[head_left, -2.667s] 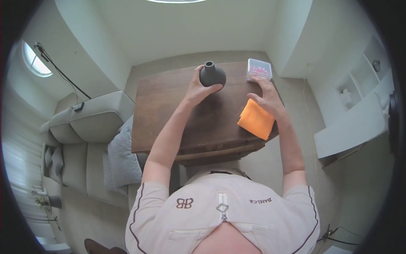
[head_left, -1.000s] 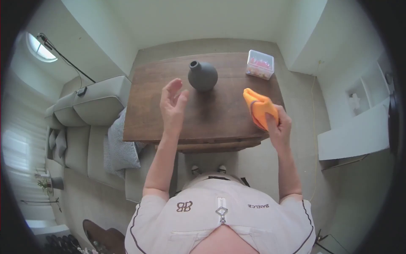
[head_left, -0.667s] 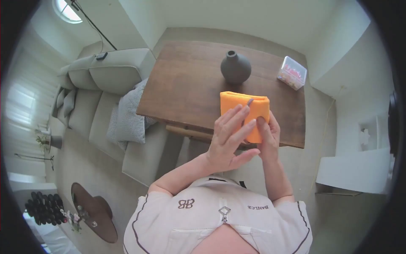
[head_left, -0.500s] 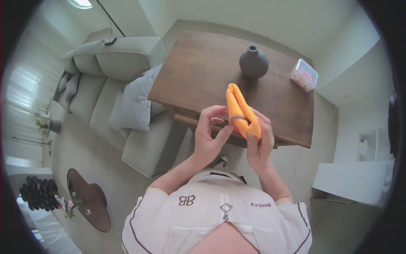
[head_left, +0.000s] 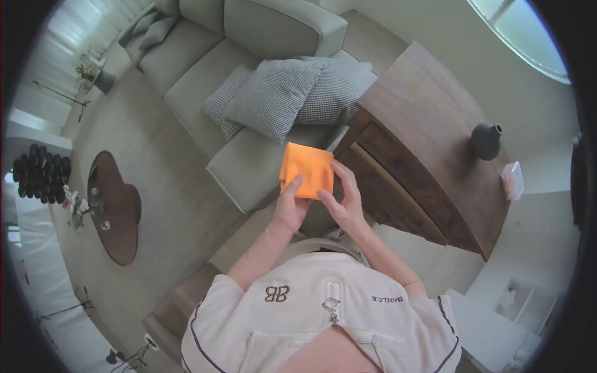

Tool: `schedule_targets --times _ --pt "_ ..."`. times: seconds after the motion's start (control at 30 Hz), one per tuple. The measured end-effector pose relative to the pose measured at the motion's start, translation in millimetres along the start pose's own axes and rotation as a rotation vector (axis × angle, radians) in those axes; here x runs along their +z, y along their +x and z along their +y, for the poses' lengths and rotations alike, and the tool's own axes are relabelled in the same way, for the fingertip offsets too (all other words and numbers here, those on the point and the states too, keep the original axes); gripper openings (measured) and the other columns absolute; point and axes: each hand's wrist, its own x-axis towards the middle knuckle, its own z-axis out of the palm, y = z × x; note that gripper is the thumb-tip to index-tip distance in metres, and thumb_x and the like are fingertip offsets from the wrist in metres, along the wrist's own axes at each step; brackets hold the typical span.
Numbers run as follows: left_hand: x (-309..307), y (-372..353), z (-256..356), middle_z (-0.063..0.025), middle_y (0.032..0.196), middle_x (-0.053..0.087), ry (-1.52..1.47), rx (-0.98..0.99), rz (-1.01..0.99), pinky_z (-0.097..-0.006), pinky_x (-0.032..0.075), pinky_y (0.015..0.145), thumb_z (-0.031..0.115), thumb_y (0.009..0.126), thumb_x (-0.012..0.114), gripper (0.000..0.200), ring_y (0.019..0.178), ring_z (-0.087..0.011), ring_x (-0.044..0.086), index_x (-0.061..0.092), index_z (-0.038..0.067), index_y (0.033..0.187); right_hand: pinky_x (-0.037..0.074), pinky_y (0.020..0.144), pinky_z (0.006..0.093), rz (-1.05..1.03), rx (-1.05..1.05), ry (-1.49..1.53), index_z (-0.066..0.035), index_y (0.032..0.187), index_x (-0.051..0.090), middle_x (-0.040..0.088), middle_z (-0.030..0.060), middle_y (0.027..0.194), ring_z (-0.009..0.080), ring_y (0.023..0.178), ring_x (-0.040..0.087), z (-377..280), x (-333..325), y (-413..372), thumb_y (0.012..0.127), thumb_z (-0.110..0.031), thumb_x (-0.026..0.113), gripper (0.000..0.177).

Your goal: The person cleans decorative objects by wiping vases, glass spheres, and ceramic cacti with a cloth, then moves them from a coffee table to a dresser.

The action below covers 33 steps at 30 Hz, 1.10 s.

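Observation:
An orange folded cloth (head_left: 309,169), squarish and several layers thick, is held up in front of my body. My left hand (head_left: 291,204) grips its lower left part, thumb lying on the front face and the other fingers behind. On the right side, my right hand (head_left: 346,198) holds the edge and lower corner, with its thumb near the bottom. Both hands are closed on the cloth, and some fingers are hidden behind it.
Ahead is a grey sofa (head_left: 186,81) with checked pillows (head_left: 273,99). To the right, a wooden cabinet (head_left: 429,137) carries a dark vase (head_left: 485,142) and a clear plastic box (head_left: 513,181). A brown coffee table (head_left: 115,211) stands at left.
My view has turned left, toward the sofa. The cloth has gone from a narrow folded strip to a flat square, and my left hand has closed on it.

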Motion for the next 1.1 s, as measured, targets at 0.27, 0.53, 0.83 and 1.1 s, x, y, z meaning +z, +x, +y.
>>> schedule_targets --times 0.27,0.53,0.83,1.1 --pt "-120 25 23 0.0 0.113 0.06 0.061 0.004 0.286 -0.0308 0.047 0.084 0.037 0.082 0.065 0.045 0.103 -0.0149 0.056 0.05 0.019 0.12 0.055 0.071 0.0262 -0.289 0.938 0.552 -0.006 0.104 0.057 0.06 0.0032 0.101 0.0128 0.092 0.06 32 102 26 0.083 -0.03 0.064 0.032" --pt "-208 -2 28 -0.0049 0.107 0.062 0.084 -0.044 0.631 -0.0247 0.047 0.074 0.037 0.086 0.064 0.043 0.096 -0.0154 0.061 0.053 0.01 0.117 0.051 0.062 0.0243 -0.393 0.994 0.207 -0.008 0.092 0.056 0.057 0.0048 0.085 0.0137 0.072 0.058 135 183 82 0.078 -0.021 0.058 0.019" --pt "-312 -157 -38 -0.0046 0.104 0.059 0.16 -0.021 1.273 -0.0264 0.047 0.072 0.032 0.089 0.058 0.037 0.088 -0.0142 0.06 0.053 0.008 0.117 0.042 0.055 0.0353 -0.595 0.831 -0.479 -0.008 0.102 0.044 0.052 0.0075 0.074 0.0207 0.061 0.051 303 246 88 0.074 -0.032 0.052 0.038" --pt "-344 -328 -326 0.0023 0.064 0.029 0.152 0.556 1.445 -0.0303 0.022 0.045 0.013 0.079 0.053 0.02 0.054 -0.0139 0.025 0.033 0.016 0.075 0.046 0.046 0.0307 -1.111 0.61 -0.792 -0.011 0.079 0.058 0.06 0.0066 0.058 0.0191 0.045 0.055 306 240 49 0.076 -0.022 0.051 0.013"
